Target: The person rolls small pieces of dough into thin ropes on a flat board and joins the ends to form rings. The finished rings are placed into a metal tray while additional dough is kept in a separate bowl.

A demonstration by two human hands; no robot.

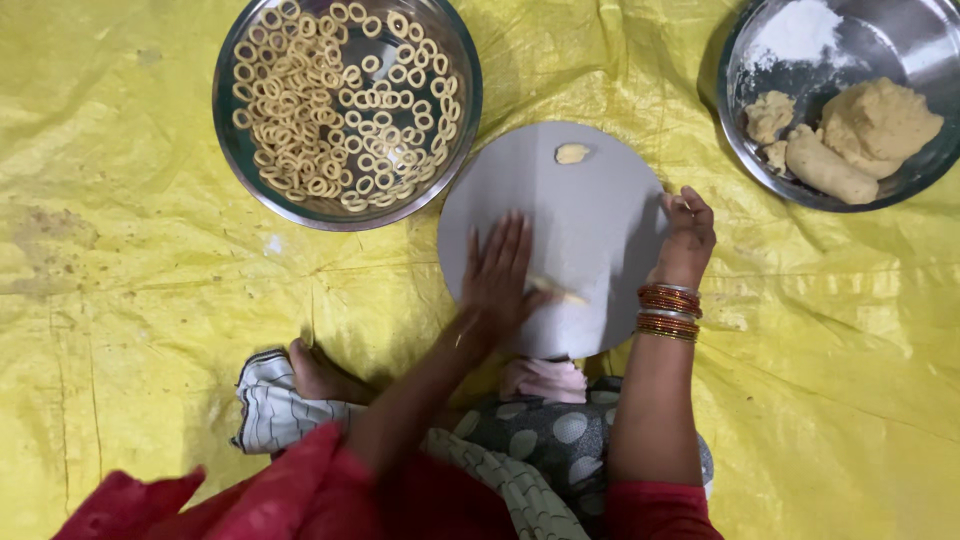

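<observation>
Sitting on the yellow plastic sheet spread over the floor, the person has a bare foot tucked in at the left and a steel bowl of small dough rings just beyond it. Next comes the round grey rolling board, resting partly on the lap. The left hand lies flat on the board, fingers spread and straight, palm pressing on a thin strip of dough whose end pokes out to the right of the palm. A small dough pellet sits apart near the board's far edge. The right hand, wrist stacked with red and gold bangles, curls its grip over the board's right rim, touching it, with no dough that I can see in it. Farther right stands a steel bowl of dough lumps and flour.

To my eye the strip could thin unevenly or snap under too much palm pressure, and the board, overhanging the lap, could tip if that steadying hand lets go.
</observation>
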